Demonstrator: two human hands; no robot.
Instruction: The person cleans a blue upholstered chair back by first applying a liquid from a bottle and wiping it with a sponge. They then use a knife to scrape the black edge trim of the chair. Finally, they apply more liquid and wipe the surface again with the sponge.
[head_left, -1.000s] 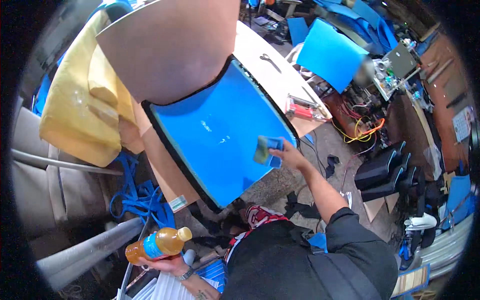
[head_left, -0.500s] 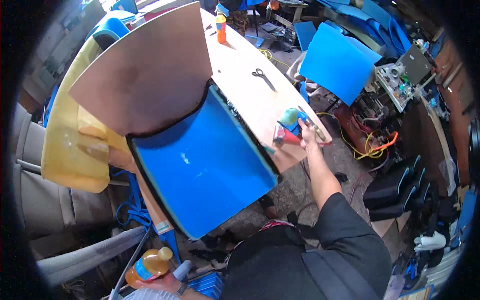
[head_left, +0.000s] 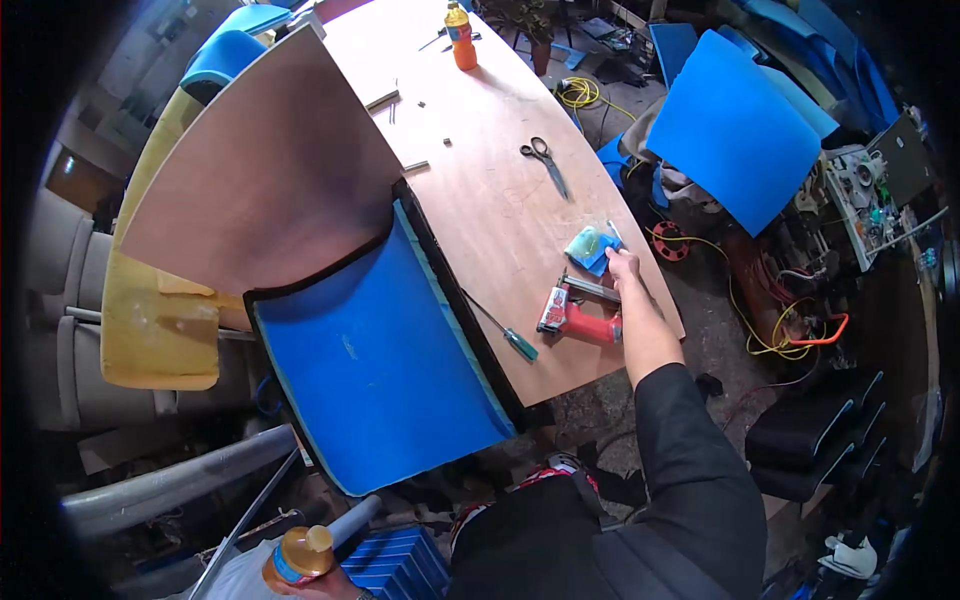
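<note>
Right hand [head_left: 622, 264] pinching a blue cloth [head_left: 592, 246] on the desk [head_left: 500, 180] just beyond the red stapler [head_left: 580, 318]; left hand, mostly out of frame, gripping an orange bottle [head_left: 297, 556]; set the cloth flat, clear of the stapler.

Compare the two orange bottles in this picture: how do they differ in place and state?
The far bottle stands upright on the wooden table, untouched, and has a red cap. The near bottle sits off the table at the bottom edge, held in the left hand, tilted, with a yellow cap. Both hold orange liquid.
</note>
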